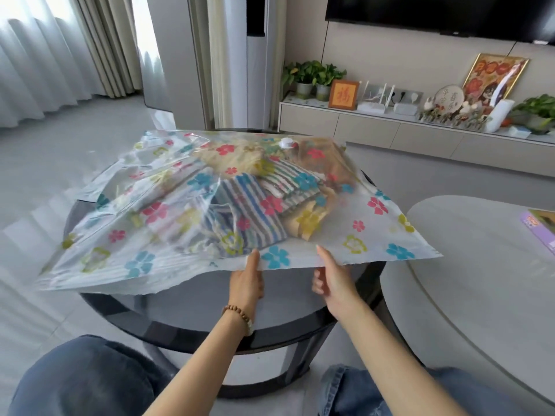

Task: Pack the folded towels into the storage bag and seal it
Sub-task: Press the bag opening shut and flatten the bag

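Observation:
A clear storage bag (375,235) printed with coloured flowers lies across a round dark glass table (186,319). Inside it show folded towels: a blue-and-grey striped towel (252,211), a green-striped one and yellowish ones. A white valve (286,143) sits on the bag's far side. Both hands hold the bag's near edge, lifted off the table. My left hand (247,282) pinches it with the thumb on top and fingers beneath. A little to the right, my right hand (329,277) pinches the same edge the same way.
A pale round table (468,265) stands close on the right with a purple booklet (540,226) on it. My knees in jeans are below the dark table. A TV cabinet with plants and frames runs along the far wall. Grey floor lies to the left.

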A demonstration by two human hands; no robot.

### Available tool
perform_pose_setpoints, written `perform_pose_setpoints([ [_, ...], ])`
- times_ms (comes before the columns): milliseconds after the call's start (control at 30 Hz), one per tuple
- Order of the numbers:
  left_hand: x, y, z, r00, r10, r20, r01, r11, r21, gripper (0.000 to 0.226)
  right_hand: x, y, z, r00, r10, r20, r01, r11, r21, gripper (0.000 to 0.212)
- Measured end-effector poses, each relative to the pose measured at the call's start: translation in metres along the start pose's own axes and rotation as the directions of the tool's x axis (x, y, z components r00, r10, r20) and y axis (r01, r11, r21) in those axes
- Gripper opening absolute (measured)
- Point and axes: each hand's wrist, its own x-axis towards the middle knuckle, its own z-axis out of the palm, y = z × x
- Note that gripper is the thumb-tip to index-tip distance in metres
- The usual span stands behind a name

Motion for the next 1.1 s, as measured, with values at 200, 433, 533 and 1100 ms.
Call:
perform_pose_setpoints([
  [200, -0.002, 0.007, -0.012, 1.0, -0.014, -0.011, 0.014, 1.0, -0.002, 0.038, -0.032, 0.026, 0.084, 0.989, 0.021, 0.149, -0.007, 0.996, -0.093, 0.031],
  [433, 0.002, 0.027, -0.083, 0.987, 0.019, -0.16, -0.033, 0.996, -0.085, 0.043, -0.026, 0.028, 0.072, 0.996, 0.006, 0.084, -0.005, 1.0, -0.01, 0.038],
  [533, 0.002, 0.031, -0.105, 0.981, 0.022, -0.192, -0.039, 0.996, -0.083, 0.047, -0.028, 0.034, 0.079, 0.999, 0.023, 0.043, -0.025, 0.998, 0.057, 0.037],
  [1100, 0.028, 0.062, -0.199, 0.972, 0.068, -0.226, -0.077, 0.996, -0.033, 0.038, -0.058, 0.057, 0.193, 0.978, 0.041, 0.204, -0.029, 0.998, -0.063, 0.038],
])
